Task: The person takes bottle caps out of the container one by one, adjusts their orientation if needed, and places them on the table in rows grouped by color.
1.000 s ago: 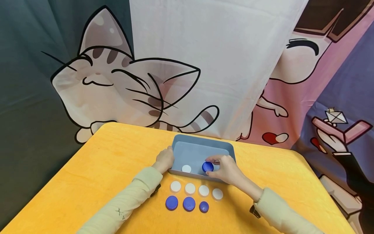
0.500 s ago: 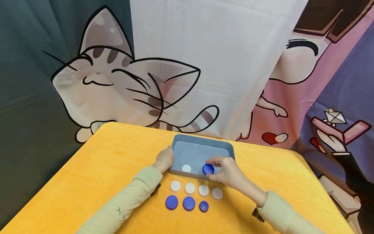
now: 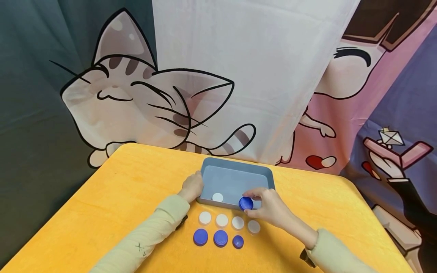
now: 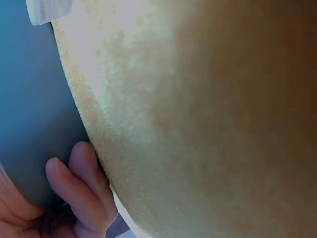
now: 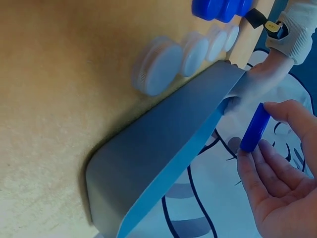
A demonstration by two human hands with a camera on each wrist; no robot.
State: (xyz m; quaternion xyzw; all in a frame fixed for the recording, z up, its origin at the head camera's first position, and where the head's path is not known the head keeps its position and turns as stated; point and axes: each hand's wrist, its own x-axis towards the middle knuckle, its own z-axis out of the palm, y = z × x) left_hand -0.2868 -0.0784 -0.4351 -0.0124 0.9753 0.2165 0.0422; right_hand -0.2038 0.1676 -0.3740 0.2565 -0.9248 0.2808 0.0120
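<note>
Between thumb and fingers, my right hand (image 3: pixel 271 204) pinches a blue bottle cap (image 3: pixel 246 203) over the front rim of the grey-blue tray (image 3: pixel 235 163). The right wrist view shows that blue cap (image 5: pixel 256 127) edge-on, raised above the tray wall (image 5: pixel 163 139). My left hand (image 3: pixel 192 186) grips the tray's left end; its curled fingers (image 4: pixel 74 188) lie against the wall in the left wrist view. One white cap (image 3: pixel 217 197) lies inside the tray near the front. In front of the tray sits a row of white caps (image 3: pixel 222 220), with blue caps (image 3: pixel 220 238) nearer me.
A yellow cloth (image 3: pixel 146 170) covers the table, whose far edge runs close behind the tray. Beyond it hangs a curtain (image 3: pixel 256 76) printed with a cat and other cartoon figures. One blue cap (image 3: pixel 238 241) in the near row is smaller than the others.
My right hand has brought the blue cap from over the tray's inside toward me, to its front rim. The left hand and the caps on the table have stayed put.
</note>
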